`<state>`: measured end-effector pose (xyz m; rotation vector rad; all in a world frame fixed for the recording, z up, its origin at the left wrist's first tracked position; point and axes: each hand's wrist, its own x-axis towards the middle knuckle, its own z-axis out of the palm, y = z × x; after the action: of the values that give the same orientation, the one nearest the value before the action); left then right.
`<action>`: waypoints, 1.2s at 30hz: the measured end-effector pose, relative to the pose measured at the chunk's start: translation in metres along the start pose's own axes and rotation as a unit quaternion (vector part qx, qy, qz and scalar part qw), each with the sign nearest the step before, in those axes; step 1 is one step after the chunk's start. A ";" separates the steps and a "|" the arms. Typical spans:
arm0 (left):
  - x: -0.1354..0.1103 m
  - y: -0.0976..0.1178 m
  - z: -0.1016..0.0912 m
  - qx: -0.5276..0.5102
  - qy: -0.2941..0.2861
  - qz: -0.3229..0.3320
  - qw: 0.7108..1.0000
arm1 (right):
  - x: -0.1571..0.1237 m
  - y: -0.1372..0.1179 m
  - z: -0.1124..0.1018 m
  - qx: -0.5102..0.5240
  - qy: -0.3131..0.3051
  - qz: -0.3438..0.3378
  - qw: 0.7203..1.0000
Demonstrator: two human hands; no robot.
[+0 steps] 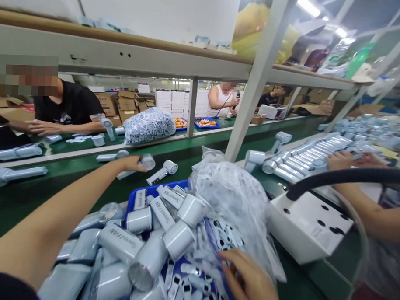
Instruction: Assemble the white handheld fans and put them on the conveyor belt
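My left hand (132, 163) reaches out over the green conveyor belt, its fingers closed round a pale blue handheld fan (148, 161) with a round head. Over the near edge of a clear plastic bag (233, 186), my right hand (248, 278) hovers with its fingers apart and curved. Beneath it lie small pale strip-shaped parts (188, 289) with dark windows, some loose in a blue tray (130, 204). Fan housings (120, 241) marked "Speed FAN" are heaped in and beside this tray, left of my right hand.
A white box (309, 228) with a black hose (343, 177) stands at right. A co-worker's hands (342, 161) are by a row of fan housings (304, 156). Other people sit across the green belt (203, 141). A slanted metal post (251, 82) supports the overhead shelf.
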<state>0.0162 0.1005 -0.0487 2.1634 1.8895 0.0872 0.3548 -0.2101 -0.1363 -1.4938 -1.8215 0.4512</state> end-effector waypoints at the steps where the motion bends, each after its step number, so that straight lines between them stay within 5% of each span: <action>1: -0.014 0.002 -0.009 -0.025 0.028 -0.006 0.999 | 0.007 -0.004 -0.006 -0.057 -0.022 0.016 0.998; 6: -0.105 0.023 -0.047 -0.179 0.152 -0.048 0.971 | 0.055 -0.022 -0.008 -0.259 -0.076 0.118 0.956; 10: -0.207 0.047 -0.045 -0.302 0.170 -0.024 0.938 | 0.081 -0.021 0.011 -0.267 -0.077 0.162 0.947; 15: -0.321 0.068 -0.003 -0.629 0.176 -0.031 0.756 | 0.079 -0.016 0.010 -0.207 -0.050 0.150 0.966; 18: -0.352 0.076 0.027 -0.752 0.153 -0.071 0.637 | 0.065 -0.029 0.002 -0.137 0.014 0.114 0.984; 20: -0.358 0.080 0.042 -0.784 0.152 -0.065 0.598 | 0.052 -0.049 0.003 -0.080 0.056 0.086 0.991; 23: -0.359 0.084 0.056 -0.782 0.157 -0.058 0.601 | 0.027 -0.099 0.015 0.093 0.042 0.017 0.995; 25: -0.360 0.086 0.060 -0.777 0.154 -0.057 0.608 | 0.012 -0.137 0.030 0.262 -0.014 -0.036 0.964; 28: -0.363 0.085 0.061 -0.771 0.168 -0.040 0.612 | 0.000 -0.183 0.049 0.330 -0.016 -0.079 0.940; 36: -0.369 0.073 0.057 -0.639 0.278 0.026 0.717 | 0.003 -0.207 0.067 0.348 0.029 -0.028 0.937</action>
<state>0.0438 -0.2787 -0.0384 1.1646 1.1823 1.6494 0.1633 -0.2507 -0.0421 -0.9465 -1.4284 0.9014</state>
